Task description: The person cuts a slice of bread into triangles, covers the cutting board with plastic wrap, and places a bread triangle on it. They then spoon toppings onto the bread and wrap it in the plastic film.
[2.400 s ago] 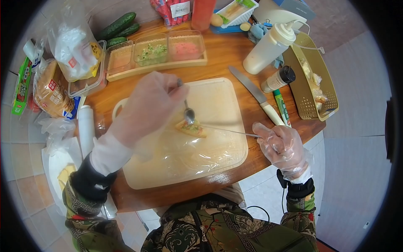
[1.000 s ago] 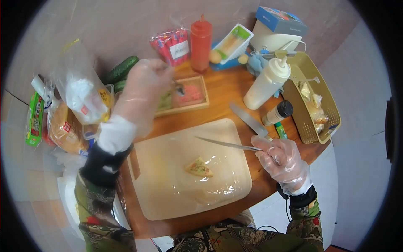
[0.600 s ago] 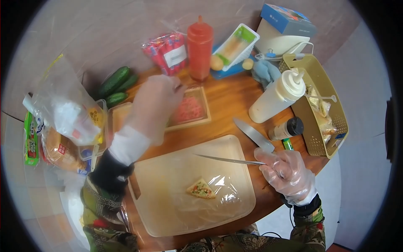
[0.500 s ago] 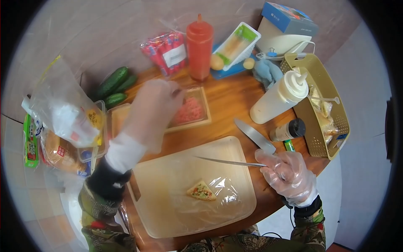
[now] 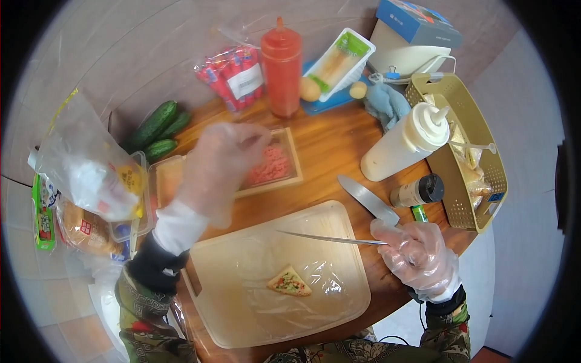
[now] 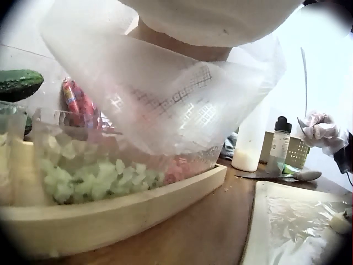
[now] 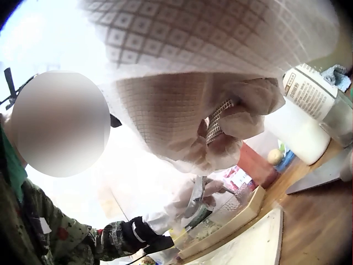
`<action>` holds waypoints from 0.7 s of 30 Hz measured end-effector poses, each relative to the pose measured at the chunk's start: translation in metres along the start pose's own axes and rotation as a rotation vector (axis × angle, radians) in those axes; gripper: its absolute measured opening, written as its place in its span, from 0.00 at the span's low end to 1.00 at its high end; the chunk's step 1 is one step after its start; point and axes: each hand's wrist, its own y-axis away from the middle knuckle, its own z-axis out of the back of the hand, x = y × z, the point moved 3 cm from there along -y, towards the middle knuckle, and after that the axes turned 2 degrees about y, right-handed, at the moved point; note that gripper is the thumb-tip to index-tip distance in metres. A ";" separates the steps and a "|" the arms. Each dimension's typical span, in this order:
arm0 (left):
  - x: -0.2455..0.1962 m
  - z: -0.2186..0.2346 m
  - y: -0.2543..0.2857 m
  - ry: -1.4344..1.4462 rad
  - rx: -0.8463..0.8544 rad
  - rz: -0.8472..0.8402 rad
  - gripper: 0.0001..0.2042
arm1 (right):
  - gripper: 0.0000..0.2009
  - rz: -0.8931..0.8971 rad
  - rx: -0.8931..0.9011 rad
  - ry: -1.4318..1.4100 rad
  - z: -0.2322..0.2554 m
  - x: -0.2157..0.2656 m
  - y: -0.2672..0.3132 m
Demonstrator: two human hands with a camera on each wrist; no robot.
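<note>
My gloved left hand (image 5: 221,166) is over the wooden tray (image 5: 298,154), beside the diced pink food (image 5: 272,164). It holds a metal spoon (image 7: 225,190), whose bowl is hidden in the head view. Diced green pieces (image 6: 99,182) fill the neighbouring clear box. My gloved right hand (image 5: 420,254) grips a slim table knife (image 5: 330,238) by its textured handle (image 7: 219,121), with the blade pointing left above the cutting board (image 5: 224,260). On the board's plastic film lies a triangle of bread (image 5: 290,282) topped with green and red bits.
A large knife (image 5: 369,201), a white squeeze bottle (image 5: 393,151) and a seasoning jar (image 5: 417,190) stand or lie right of the board. Farther right is a basket (image 5: 484,151) of wrapped food. Behind the tray are a red bottle (image 5: 281,72) and cucumbers (image 5: 151,127).
The left hand has gone from the bread triangle with the spoon to the tray behind the board. The head view has tilted up. My right hand still holds the table knife over the board.
</note>
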 end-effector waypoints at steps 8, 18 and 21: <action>-0.009 0.009 0.010 -0.107 0.128 -0.079 0.10 | 0.09 -0.003 -0.051 0.011 0.005 0.001 0.001; -0.004 0.016 0.008 -0.090 0.066 0.043 0.09 | 0.02 -0.047 -0.057 -0.014 0.003 0.001 0.001; -0.025 0.021 0.012 -0.112 0.070 0.138 0.10 | 0.03 -0.041 -0.080 0.001 0.001 0.000 0.000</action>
